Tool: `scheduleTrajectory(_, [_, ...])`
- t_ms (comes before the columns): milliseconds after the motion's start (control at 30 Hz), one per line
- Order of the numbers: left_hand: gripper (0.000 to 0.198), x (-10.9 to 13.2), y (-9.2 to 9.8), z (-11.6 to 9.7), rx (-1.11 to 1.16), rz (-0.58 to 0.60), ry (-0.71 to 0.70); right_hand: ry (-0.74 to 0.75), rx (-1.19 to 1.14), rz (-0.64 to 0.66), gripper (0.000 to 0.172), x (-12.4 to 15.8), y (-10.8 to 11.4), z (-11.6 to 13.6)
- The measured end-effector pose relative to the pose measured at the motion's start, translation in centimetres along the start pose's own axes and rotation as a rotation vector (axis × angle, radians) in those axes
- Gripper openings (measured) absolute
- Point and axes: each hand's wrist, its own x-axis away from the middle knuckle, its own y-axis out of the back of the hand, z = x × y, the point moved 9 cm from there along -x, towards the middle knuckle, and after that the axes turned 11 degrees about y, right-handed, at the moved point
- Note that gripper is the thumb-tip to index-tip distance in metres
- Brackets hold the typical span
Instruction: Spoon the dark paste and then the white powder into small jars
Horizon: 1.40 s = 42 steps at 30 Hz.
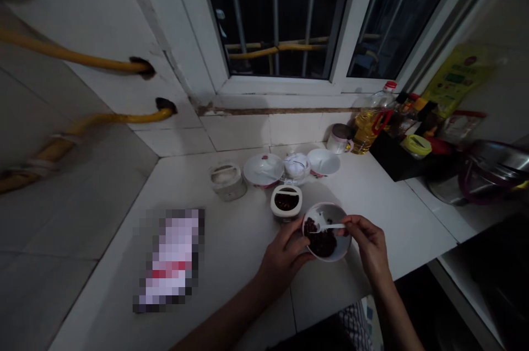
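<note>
My left hand [285, 254] grips the left rim of a white bowl [339, 250], its thumb on the inner edge. Inside the bowl lies a dark, reddish-brown, lumpy food [323, 243]. Between the fingertips of my right hand [367, 238] is the handle of a small white spoon [332, 226], whose head reaches into the bowl by the dark food. The bowl tilts toward me. Just behind it stands a square white-rimmed container [286, 200] with dark contents under its lid. What the dark food is exactly, I cannot tell.
Behind stand a clear-lidded container [227, 180], a shallow bowl [263, 169], a small jar with white wrapping [296, 166] and another bowl [323, 162]. An oil bottle [367, 122], a lidded jar [340, 139] and a metal pot [487, 172] are at right. A pixelated object [171, 260] lies left.
</note>
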Motion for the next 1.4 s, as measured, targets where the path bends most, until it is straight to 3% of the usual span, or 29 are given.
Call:
scheduleTrajectory(300, [0.020,-0.2,0.1,-0.1,0.013,0.004,0.009,0.011,0.023,-0.043,0.026,-0.2,0.5,0.0])
scheduleTrajectory(533, [0.021,-0.1,0.0,0.0,0.011,0.000,0.011,0.058,0.170,-0.069,0.025,-0.3,1.1,0.1])
scheduleTrajectory(733, [0.021,0.0,0.1,0.2,0.022,-0.003,0.017,0.010,0.036,-0.031,0.026,-0.3,0.7,-0.2])
scheduleTrajectory(967, [0.021,-0.2,0.1,0.1,0.032,0.014,0.022,0.050,0.129,-0.086,0.025,-0.2,1.4,0.0])
scheduleTrajectory(1133, [0.021,-0.3,0.2,0.2,0.044,-0.005,0.036,0.049,0.018,-0.071,0.023,-0.5,0.6,0.4])
scheduleTrajectory(1300, [0.019,-0.3,0.2,0.4,0.032,-0.001,0.066,0.196,0.026,-0.083,0.020,-1.7,-1.4,3.1])
scheduleTrajectory(1400, [0.020,-0.2,0.0,0.6,0.041,0.005,0.069,0.441,0.217,-0.067,0.017,-2.0,-3.1,5.9])
